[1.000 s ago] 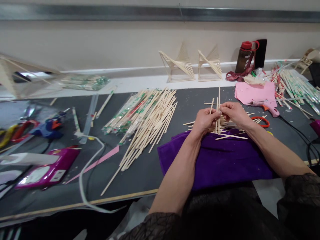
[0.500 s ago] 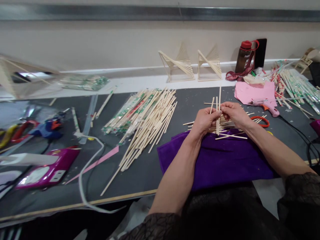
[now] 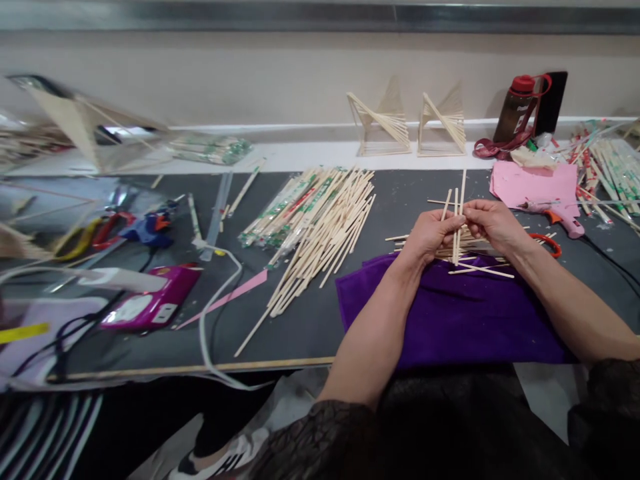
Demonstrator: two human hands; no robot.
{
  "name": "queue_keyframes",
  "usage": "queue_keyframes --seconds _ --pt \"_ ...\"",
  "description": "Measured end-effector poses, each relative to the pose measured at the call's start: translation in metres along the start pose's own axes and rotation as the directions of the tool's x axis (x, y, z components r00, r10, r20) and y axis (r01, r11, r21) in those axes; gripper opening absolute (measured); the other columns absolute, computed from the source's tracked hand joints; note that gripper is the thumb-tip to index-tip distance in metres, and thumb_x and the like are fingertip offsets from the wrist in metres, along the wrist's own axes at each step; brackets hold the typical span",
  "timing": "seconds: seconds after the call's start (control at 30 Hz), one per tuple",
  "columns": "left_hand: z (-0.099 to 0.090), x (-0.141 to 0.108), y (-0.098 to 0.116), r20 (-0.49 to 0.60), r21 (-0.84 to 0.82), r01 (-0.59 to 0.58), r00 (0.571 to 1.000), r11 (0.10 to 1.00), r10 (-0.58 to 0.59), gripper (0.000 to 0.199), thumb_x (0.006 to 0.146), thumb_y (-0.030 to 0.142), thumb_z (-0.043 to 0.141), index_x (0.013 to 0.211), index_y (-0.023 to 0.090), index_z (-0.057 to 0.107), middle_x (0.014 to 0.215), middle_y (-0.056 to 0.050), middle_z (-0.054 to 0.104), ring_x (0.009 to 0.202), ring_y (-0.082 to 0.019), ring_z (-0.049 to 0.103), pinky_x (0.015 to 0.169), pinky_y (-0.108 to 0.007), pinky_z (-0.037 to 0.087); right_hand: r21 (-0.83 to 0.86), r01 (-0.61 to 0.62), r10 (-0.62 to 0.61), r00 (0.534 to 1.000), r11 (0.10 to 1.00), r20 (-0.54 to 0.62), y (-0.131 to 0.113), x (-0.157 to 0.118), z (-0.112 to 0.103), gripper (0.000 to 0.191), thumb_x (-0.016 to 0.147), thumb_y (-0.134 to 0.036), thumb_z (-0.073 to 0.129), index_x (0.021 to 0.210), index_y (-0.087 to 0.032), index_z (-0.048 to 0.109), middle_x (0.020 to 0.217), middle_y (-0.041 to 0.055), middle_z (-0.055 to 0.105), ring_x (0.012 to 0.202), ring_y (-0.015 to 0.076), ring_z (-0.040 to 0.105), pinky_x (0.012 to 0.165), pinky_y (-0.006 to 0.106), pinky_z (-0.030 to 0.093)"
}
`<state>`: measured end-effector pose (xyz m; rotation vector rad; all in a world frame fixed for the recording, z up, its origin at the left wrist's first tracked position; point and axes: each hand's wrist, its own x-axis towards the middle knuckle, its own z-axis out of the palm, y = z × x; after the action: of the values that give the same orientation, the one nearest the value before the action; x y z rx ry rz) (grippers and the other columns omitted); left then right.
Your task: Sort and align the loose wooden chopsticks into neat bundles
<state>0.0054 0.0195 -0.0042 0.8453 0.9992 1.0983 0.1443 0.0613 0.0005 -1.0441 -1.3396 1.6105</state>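
Note:
My left hand (image 3: 434,235) is closed around several thin wooden chopsticks (image 3: 457,243), which stand roughly upright between thumb and fingers. Pinched together, the fingertips of my right hand (image 3: 487,220) meet the same chopsticks near their middle. Just below both hands, loose chopsticks (image 3: 483,269) lie crossed on a folded purple cloth (image 3: 480,320). More sticks lie behind the hands and are partly hidden by them. Orange-red scissor handles (image 3: 550,243) show beside my right wrist.
Left of the cloth lies a big pile of chopsticks (image 3: 325,233), some wrapped. Two twisted stick frames (image 3: 383,127) stand at the wall. A pink glue gun (image 3: 563,217) rests by pink paper (image 3: 535,183) and a bottle (image 3: 515,113). A magenta power strip (image 3: 153,300) and white cord (image 3: 203,333) are leftward.
The camera view has swung left, so everything appears farther right. My hands keep nearly the same grip on the chopsticks.

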Motion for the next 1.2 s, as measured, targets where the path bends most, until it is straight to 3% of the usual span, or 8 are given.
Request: queue_keyframes --seconds 0.37,0.6,0.8,0.93,1.0,1.1,1.2 --pt "0.003 0.003 -0.003 -0.038 0.028 0.006 0.999 1.000 -0.005 0.029 0.083 0.017 0.062 0.060 0.017 0.046 0.035 0.009 0.035 0.030 -0.001 0.023 0.040 -0.020 0.011 -0.117 0.053 -0.057 0.998 0.992 -0.028 0.001 0.000 0.000 0.009 0.070 -0.016 0.059 0.061 -0.015 0.059 0.042 -0.0056 0.045 0.036 0.0044 0.035 0.037 0.019 0.023" --pt "0.003 0.002 -0.005 -0.010 0.002 0.008 1.000 1.000 -0.008 0.029 0.084 0.017 0.061 0.060 0.018 0.044 0.036 0.009 0.034 0.030 -0.002 0.023 0.040 -0.021 0.012 -0.105 0.018 -0.021 0.999 0.994 -0.027 0.003 0.001 0.001 0.012 0.071 -0.016 0.059 0.059 -0.017 0.056 0.040 -0.0061 0.042 0.036 0.0044 0.032 0.037 0.019 0.023" --pt "-0.004 0.001 0.003 0.054 0.038 -0.032 0.998 0.999 0.030 0.023 0.082 0.028 0.063 0.064 0.018 0.051 0.039 0.009 0.035 0.033 -0.003 0.021 0.041 -0.022 0.012 -0.029 0.003 -0.005 0.998 1.000 -0.063 -0.004 0.003 -0.005 0.010 0.072 -0.018 0.060 0.062 -0.016 0.057 0.047 -0.0051 0.044 0.039 0.0039 0.034 0.036 0.018 0.024" --pt "-0.009 0.003 0.009 -0.123 0.212 -0.181 0.970 0.960 0.209 0.017 0.081 0.026 0.060 0.067 0.017 0.055 0.054 0.005 0.047 0.043 -0.005 0.034 0.045 -0.022 0.022 0.134 -0.003 0.012 0.997 0.991 -0.070 -0.014 0.007 -0.020 0.006 0.071 -0.017 0.062 0.068 -0.015 0.058 0.055 -0.0051 0.046 0.040 0.0018 0.032 0.036 0.016 0.024" --pt "-0.012 0.003 0.012 -0.183 0.453 -0.233 0.920 0.861 0.345 0.016 0.084 0.026 0.055 0.070 0.018 0.057 0.059 0.003 0.048 0.051 -0.008 0.039 0.051 -0.022 0.028 0.199 -0.005 0.020 0.997 0.980 -0.072 -0.016 0.009 -0.026 0.007 0.070 -0.017 0.065 0.073 -0.014 0.060 0.059 -0.0046 0.049 0.042 0.0013 0.033 0.036 0.015 0.025" --pt "-0.013 0.005 0.019 -0.139 0.831 -0.166 0.862 0.531 0.487 0.020 0.089 0.030 0.049 0.078 0.019 0.062 0.065 0.000 0.053 0.062 -0.012 0.046 0.059 -0.024 0.031 0.202 0.007 0.019 0.992 0.979 -0.127 -0.015 0.011 -0.030 0.011 0.069 -0.017 0.067 0.078 -0.014 0.062 0.061 -0.0039 0.052 0.042 0.0013 0.037 0.036 0.014 0.026" --pt "-0.011 0.013 0.029 -0.014 0.983 -0.068 0.901 0.172 0.434 0.027 0.091 0.034 0.046 0.082 0.019 0.068 0.078 -0.006 0.062 0.077 -0.018 0.054 0.065 -0.027 0.035 0.185 0.031 0.007 0.980 0.982 -0.200 -0.012 0.014 -0.031 0.012 0.068 -0.015 0.067 0.079 -0.013 0.063 0.061 -0.0036 0.054 0.042 0.0017 0.039 0.036 0.015 0.026"
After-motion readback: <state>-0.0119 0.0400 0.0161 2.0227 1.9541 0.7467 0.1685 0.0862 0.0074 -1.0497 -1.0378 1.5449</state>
